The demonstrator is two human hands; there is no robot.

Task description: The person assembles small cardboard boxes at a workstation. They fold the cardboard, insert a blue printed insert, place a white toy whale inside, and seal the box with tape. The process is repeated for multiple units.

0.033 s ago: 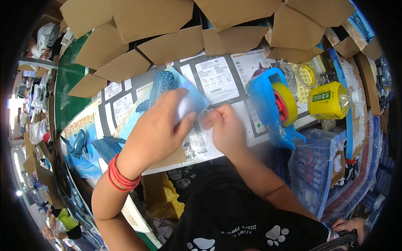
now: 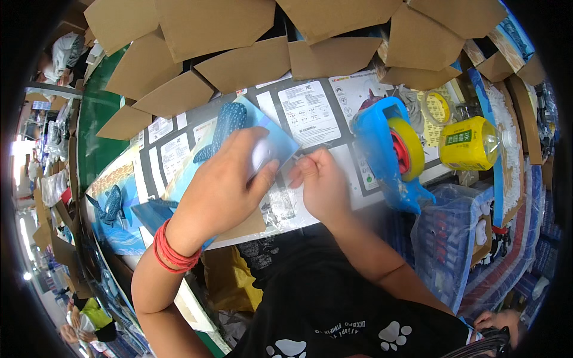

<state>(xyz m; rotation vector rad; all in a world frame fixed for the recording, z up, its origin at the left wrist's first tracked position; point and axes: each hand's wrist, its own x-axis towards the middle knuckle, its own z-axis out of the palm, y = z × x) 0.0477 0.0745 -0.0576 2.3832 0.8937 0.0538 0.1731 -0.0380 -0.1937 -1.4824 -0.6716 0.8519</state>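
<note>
My left hand [image 2: 221,188], with red bands at its wrist, is closed over a white rounded piece [image 2: 261,156], pressing it on a blue printed card [image 2: 279,138]. On that card, beyond my fingers, lies a dark blue, white-spotted whale shark toy [image 2: 229,124]. My right hand [image 2: 324,186] is by the card's right corner, its fingers curled into a pinch and slightly blurred. What they pinch, if anything, is too small to make out. Another whale shark toy [image 2: 111,206] sits on a beach-printed card at the left.
A blue tape dispenser [image 2: 376,140] with a yellow roll [image 2: 409,146] stands to the right, beside a yellow-labelled bottle [image 2: 468,143]. Open cardboard boxes [image 2: 218,27] line the far edge. Printed sheets [image 2: 307,110] cover the worktop. A plastic-wrapped blue stack [image 2: 444,244] is at the lower right.
The card and toy under my left hand have tilted very slightly, and a small blue edge now shows below that wrist. My right hand has barely moved.
</note>
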